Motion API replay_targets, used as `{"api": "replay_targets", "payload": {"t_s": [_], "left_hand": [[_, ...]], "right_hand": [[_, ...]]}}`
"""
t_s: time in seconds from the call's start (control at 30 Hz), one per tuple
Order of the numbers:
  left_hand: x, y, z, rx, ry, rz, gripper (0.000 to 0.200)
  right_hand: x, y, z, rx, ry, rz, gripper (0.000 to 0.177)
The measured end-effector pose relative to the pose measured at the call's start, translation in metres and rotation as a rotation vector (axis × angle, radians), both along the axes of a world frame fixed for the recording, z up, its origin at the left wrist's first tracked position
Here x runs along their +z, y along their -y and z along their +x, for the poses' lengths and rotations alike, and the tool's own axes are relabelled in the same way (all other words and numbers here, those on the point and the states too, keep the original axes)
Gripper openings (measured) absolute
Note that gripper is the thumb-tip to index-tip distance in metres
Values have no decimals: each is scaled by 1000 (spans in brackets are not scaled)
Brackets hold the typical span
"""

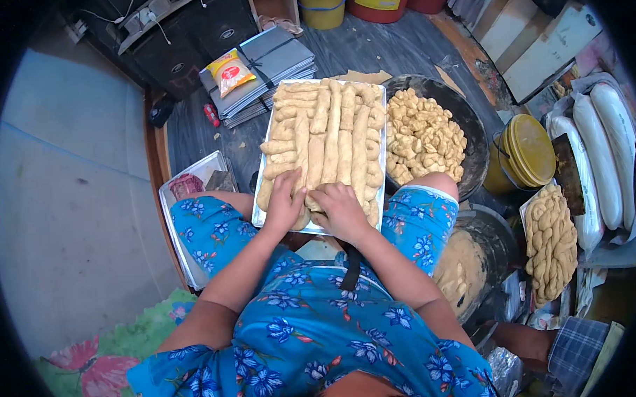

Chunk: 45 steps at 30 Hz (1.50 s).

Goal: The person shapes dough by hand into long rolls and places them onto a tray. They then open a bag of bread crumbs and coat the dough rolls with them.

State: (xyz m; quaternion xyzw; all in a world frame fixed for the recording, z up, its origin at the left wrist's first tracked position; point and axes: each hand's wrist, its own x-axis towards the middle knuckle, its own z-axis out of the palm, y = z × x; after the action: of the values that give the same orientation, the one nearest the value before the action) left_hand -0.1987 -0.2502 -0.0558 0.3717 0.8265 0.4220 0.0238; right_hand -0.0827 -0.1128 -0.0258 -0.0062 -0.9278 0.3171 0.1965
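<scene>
A white tray (383,161) rests between my knees, loaded with long ropes of dough (333,131). Down the middle the ropes lie lengthwise; shorter pieces lie crosswise along both sides. My left hand (286,199) is closed over the near end of a rope on the left, fingers pressed to it. Beside it, my right hand (339,208) is curled over the near ends of the middle ropes, with its fingertips partly hidden.
On the right stands a black basin (473,123) full of dough lumps (424,135). Beyond it are a yellow bucket (530,152) and a tray of braided dough (551,243). Stacked grey trays (278,53) carry a yellow packet (231,73). Another person's leg (523,342) shows lower right.
</scene>
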Motion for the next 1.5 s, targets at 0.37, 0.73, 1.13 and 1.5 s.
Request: {"api": "replay_targets", "payload": {"t_s": [0.37, 0.73, 1.13, 1.5], "left_hand": [[8, 7, -16, -60, 239, -89, 46], [21, -8, -14, 39, 92, -1, 26], [35, -22, 2, -30, -165, -379, 26], [22, -1, 16, 6, -187, -290, 37]], "right_hand": [[-2, -7, 2, 142, 91, 57, 33], [4, -11, 1, 103, 36, -150, 41], [-10, -21, 4, -1, -138, -381, 29], [1, -16, 4, 53, -18, -99, 36]]}}
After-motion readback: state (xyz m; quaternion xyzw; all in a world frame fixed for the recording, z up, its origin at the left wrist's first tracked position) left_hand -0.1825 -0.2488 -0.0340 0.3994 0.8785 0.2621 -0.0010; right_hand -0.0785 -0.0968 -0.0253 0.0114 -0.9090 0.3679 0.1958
